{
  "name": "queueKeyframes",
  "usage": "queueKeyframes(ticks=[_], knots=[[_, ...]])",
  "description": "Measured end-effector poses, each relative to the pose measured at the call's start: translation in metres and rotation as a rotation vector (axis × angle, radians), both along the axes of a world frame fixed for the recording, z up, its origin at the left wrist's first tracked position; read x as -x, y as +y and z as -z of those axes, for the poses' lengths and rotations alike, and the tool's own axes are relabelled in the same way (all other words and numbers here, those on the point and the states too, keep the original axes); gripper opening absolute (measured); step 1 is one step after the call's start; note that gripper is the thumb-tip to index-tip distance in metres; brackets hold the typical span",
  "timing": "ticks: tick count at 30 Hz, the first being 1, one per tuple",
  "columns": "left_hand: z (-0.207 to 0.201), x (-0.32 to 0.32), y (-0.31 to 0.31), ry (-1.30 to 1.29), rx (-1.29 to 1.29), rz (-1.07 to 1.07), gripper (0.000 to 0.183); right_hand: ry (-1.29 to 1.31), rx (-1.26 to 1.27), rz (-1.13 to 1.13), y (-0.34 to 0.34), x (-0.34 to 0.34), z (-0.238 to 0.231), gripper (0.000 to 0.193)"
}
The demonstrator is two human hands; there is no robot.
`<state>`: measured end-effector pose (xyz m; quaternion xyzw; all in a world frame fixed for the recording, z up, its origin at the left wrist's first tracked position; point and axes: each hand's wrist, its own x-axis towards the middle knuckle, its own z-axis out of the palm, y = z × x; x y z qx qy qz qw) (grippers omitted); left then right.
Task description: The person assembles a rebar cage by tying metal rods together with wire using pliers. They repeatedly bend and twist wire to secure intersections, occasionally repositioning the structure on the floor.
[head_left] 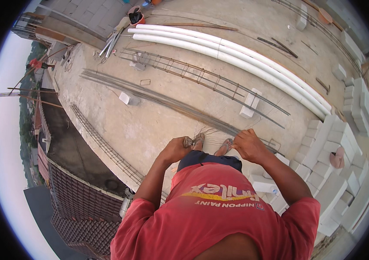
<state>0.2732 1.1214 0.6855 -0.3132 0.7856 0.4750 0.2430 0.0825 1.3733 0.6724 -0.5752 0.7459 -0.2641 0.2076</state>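
My left hand (pixel 175 150) is closed in front of my dark shorts. A grey bunch of thin tie wire (pixel 187 141) shows at its fingertips, with loose strands fanning out beyond it. Level with it on the other side, my right hand (pixel 248 146) has its fingers curled together in a pinch; whatever it holds is too small to make out. Just past my sandalled feet lies a long bundle of steel rebar (pixel 162 99), running from far left to near right. Behind it a tied rebar cage (pixel 193 73) rests on pale blocks (pixel 250 104).
Several long white pipes (pixel 219 47) lie beyond the cage. Stacked pale blocks (pixel 323 143) stand at my right. A narrow rebar cage (pixel 102 138) follows the slab's left edge, with a tiled roof (pixel 85 203) below. Far left, a person in red (pixel 37 64) is near the edge.
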Motion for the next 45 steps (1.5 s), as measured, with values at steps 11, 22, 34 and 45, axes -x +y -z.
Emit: queueKeyframes(ticks=[11,22,34,45], knots=[[0.003,0.001,0.0,-0.124,-0.269,0.151,0.026,-1.07,-0.164,0.536,0.051,0.062,0.014,0.026],[-0.015,0.013,-0.006,-0.173,-0.399,0.219,0.028,-1.096,0.205,1.009,0.088,0.11,0.022,0.028],[-0.032,0.019,-0.014,-0.188,-0.35,0.125,0.024,-0.896,0.057,0.985,0.127,0.153,0.006,0.028],[-0.033,0.02,-0.026,-0.101,-0.287,0.101,0.018,-1.154,0.137,0.969,0.142,0.157,-0.013,0.035]])
